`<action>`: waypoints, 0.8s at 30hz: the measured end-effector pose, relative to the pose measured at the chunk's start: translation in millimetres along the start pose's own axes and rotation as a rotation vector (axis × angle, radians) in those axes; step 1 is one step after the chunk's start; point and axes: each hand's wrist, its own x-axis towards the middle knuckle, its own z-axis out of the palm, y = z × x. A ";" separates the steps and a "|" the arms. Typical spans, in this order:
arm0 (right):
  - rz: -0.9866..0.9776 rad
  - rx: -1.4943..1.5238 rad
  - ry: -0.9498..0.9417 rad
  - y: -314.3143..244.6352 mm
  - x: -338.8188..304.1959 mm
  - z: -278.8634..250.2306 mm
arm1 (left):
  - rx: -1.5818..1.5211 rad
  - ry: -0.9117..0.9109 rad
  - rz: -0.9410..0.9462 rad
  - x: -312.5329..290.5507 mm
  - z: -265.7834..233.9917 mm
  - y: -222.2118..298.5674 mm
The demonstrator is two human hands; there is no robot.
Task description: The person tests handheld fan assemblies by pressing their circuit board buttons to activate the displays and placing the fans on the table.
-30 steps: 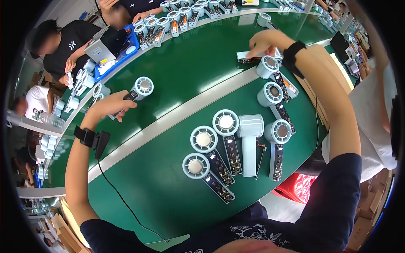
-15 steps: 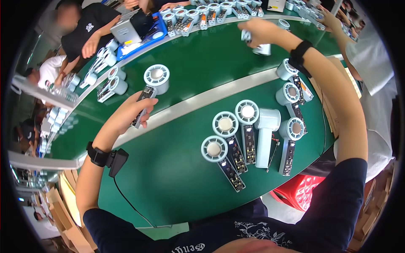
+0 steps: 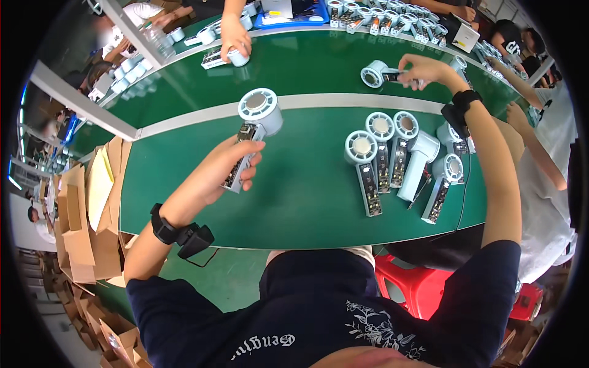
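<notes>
My left hand (image 3: pixel 232 164) is closed around the handle of a light-blue handheld fan (image 3: pixel 259 105). The fan's round vented head points up and away, and a dark circuit board shows along its open handle. Farther off to the right, my right hand (image 3: pixel 424 70) is closed at the handle end of another handheld fan (image 3: pixel 372 75), which lies low over the far green strip; motion blurs these fingers. On the near table, right of centre, several more fans (image 3: pixel 361 147) stand in a cluster, most with bare boards facing up. One fan (image 3: pixel 417 165) among them shows a smooth, covered handle.
A pale rail (image 3: pixel 313 103) divides the near green table (image 3: pixel 276 218) from the far strip. Across it, another person's hand (image 3: pixel 234 38) grips a fan. Rows of fans (image 3: pixel 392 21) and a blue tray (image 3: pixel 319 18) line the far side. Cardboard boxes (image 3: pixel 80 236) stand left; a red stool (image 3: pixel 417 285) is below.
The view has shifted, so the table sits differently. My left hand still holds its fan. The fan by my right hand now lies with its head to the left. A co-worker's hand has reached a fan.
</notes>
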 end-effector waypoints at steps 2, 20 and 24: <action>0.067 -0.041 -0.041 -24.1 -13.1 19.8 | -0.043 0.011 -0.032 -16.6 0.0 -12.7; -0.152 1.375 -0.239 -104.3 -213.1 180.0 | -0.426 -0.100 0.305 -56.2 64.4 -105.8; -0.251 1.615 -0.211 -102.2 -241.3 247.9 | -0.417 -0.120 0.325 -52.2 75.5 -109.7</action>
